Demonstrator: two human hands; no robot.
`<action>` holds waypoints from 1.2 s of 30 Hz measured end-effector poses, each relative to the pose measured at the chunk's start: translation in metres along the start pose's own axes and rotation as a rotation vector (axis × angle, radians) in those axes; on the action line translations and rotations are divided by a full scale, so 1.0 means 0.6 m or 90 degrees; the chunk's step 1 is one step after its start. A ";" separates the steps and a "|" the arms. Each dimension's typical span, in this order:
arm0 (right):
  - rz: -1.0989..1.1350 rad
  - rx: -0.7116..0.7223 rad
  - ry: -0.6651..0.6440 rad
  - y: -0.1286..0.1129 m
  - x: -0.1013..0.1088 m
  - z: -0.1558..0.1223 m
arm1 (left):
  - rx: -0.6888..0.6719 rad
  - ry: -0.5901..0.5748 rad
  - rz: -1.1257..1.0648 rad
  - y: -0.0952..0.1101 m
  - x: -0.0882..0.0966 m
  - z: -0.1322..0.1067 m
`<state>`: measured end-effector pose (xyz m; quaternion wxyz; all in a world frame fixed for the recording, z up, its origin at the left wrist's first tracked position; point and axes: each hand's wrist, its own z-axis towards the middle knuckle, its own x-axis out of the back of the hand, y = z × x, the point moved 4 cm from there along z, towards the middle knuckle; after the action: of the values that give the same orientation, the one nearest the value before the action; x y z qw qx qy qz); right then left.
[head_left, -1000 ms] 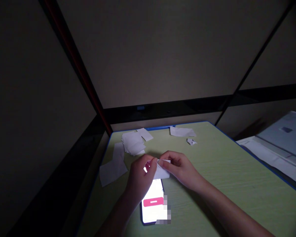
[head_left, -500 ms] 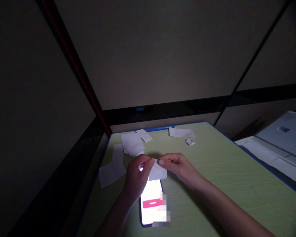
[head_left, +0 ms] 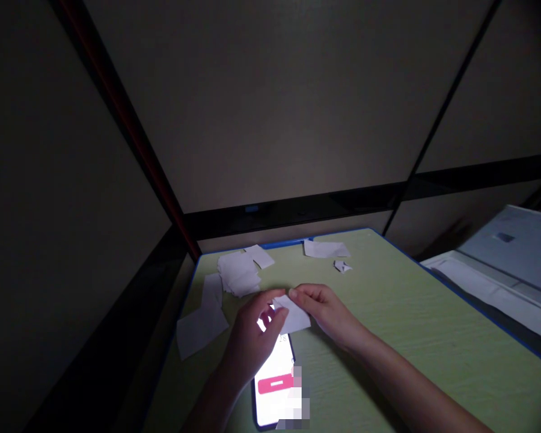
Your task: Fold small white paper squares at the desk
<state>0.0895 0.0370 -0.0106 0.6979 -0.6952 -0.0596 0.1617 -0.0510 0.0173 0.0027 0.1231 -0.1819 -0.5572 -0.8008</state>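
Observation:
A small piece of white paper (head_left: pixel 295 319) is held up between my two hands, above the top end of a lit phone (head_left: pixel 270 406). My right hand (head_left: pixel 322 307) pinches its upper edge between thumb and fingers. On the other side, my left hand (head_left: pixel 256 325) is curled around the paper's left part, with the thumb on its front and a fingertip at its top edge. The phone lies on the table with a bright white screen and a pink bar; my left hand covers part of it.
Loose sheets (head_left: pixel 238 273) lie piled at the table's back left, with larger pieces (head_left: pixel 202 329) nearer. A paper strip (head_left: pixel 327 249) and a small folded paper (head_left: pixel 342 266) sit at the back. The green table (head_left: pixel 410 337) has a blue edge; a pale box-like object (head_left: pixel 514 240) stands right.
The paper has turned a little, its lower right corner now pointing outward. My left thumb has shifted down and away from my right thumb. The whole view has tilted slightly.

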 end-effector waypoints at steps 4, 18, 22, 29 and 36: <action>0.004 0.017 -0.019 -0.008 -0.007 -0.004 | -0.007 0.010 -0.007 0.002 0.001 0.003; -0.085 0.068 0.011 0.006 -0.011 -0.002 | 0.065 0.021 0.022 -0.034 0.000 0.011; -0.083 0.082 0.049 0.011 -0.003 0.003 | 0.087 0.027 -0.026 -0.039 -0.007 0.011; -0.033 0.066 0.019 0.013 0.001 0.010 | 0.110 0.012 -0.129 -0.028 -0.007 0.014; -0.085 0.131 0.052 0.003 0.004 0.008 | 0.127 0.040 -0.175 -0.027 -0.008 0.015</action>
<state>0.0901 0.0424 -0.0127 0.7766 -0.6203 -0.0605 0.0919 -0.0517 0.0315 -0.0100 0.0468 -0.0660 -0.6493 -0.7562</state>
